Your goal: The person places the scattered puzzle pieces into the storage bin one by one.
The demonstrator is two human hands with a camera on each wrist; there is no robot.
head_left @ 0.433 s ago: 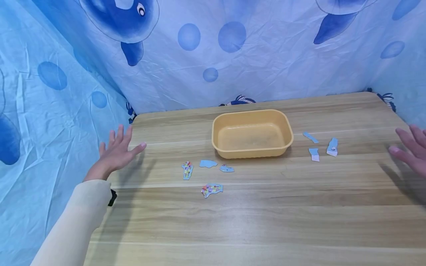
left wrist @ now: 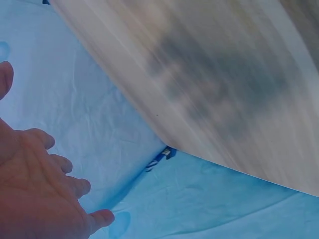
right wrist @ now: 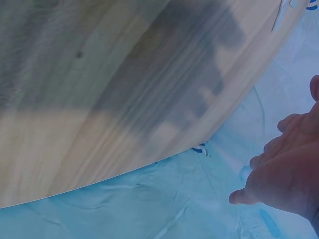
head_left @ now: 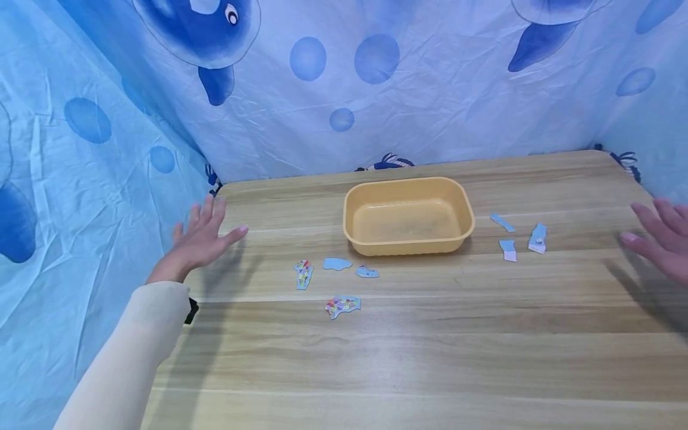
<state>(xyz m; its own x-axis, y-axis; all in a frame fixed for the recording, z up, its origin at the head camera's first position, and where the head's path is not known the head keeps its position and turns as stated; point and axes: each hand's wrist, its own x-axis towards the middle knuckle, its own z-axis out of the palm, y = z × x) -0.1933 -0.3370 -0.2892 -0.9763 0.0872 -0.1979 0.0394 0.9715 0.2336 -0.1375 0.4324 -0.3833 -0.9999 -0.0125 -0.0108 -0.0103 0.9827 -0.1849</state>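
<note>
My left hand [head_left: 196, 242], fingers spread, hovers over the left side of the wooden table [head_left: 430, 358] and holds nothing. At the right edge of the head view my right hand [head_left: 663, 239] is partly cut off, its fingers also spread and bare. Nearest to the left hand lies a flat, irregular cutout with multicoloured patches [head_left: 303, 275]. A similar colourful cutout [head_left: 343, 306] lies nearer the front, and two light blue pieces [head_left: 337, 263] [head_left: 367, 272] lie behind it. Closest to the right hand is a blue and white piece [head_left: 537, 239].
A yellow-tan plastic basin [head_left: 408, 243] stands toward the back of the table. Right of it lie a narrow blue strip [head_left: 502, 223] and a small blue and white piece [head_left: 507, 251]. Blue curtains [head_left: 333, 89] with whale and bubble prints enclose the back and sides.
My left hand has moved slightly right and my right hand slightly left, both inward over the table. The basin and the flat pieces stay where they were.
</note>
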